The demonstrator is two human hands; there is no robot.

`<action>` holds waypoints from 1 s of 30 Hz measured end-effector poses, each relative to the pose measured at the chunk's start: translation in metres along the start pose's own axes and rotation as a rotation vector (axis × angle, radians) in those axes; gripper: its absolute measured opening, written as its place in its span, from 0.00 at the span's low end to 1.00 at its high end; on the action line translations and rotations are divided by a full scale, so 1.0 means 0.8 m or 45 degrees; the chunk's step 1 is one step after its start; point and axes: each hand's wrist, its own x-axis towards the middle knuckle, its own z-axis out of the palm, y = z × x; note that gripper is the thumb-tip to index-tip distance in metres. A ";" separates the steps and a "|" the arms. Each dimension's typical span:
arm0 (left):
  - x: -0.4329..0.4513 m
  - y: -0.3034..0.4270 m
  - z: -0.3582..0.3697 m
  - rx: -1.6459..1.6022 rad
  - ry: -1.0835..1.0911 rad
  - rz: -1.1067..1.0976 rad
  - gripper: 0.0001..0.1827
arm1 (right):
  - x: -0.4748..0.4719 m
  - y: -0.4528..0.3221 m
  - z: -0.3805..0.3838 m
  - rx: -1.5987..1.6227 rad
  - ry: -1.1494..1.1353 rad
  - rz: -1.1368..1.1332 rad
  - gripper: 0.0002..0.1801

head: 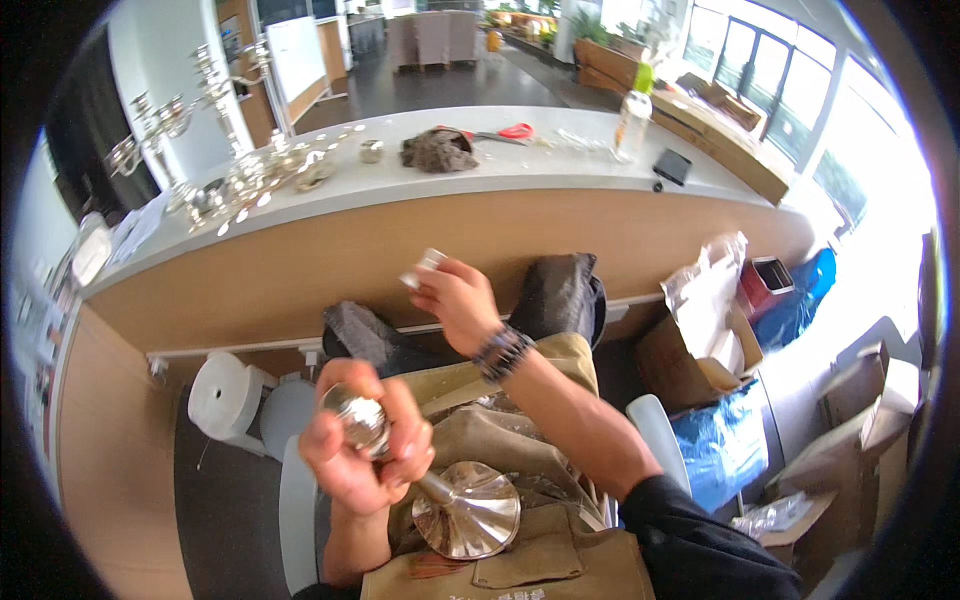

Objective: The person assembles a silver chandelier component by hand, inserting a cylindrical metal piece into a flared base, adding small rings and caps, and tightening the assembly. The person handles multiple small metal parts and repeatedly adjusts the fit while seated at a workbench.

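My left hand [364, 442] grips a shiny silver-coloured metal candlestick [476, 514] by its upper part, with the round cup between the fingers. Its flared, fluted base points down and to the right, over the tan apron [525, 574]. Ahead of it and to the right, my right hand [457, 300], with a dark bracelet at the wrist, pinches a small white piece [424, 268], perhaps folded paper or cloth; blur hides its exact kind. The two hands are apart, and the white piece does not touch the candlestick.
The white counter [517, 176] ahead bears silver candelabra [225, 112], a dark fibrous wad [439, 150], red-handled scissors [514, 133], a bottle with a green top [634, 120] and a small black device [671, 166]. Open cardboard boxes [675, 360] stand at right, a white stool [225, 394] at left.
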 end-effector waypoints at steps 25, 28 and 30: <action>0.078 0.002 -0.126 -0.188 0.639 -0.177 0.19 | 0.243 -0.113 0.065 -1.906 0.162 -1.387 0.30; 0.095 -0.003 -0.143 -0.222 0.701 -0.205 0.19 | 0.262 -0.149 0.024 -2.403 0.092 -0.993 0.32; 0.108 -0.008 -0.157 -0.257 0.726 -0.237 0.19 | 0.274 -0.151 0.012 -2.290 -0.100 -0.871 0.26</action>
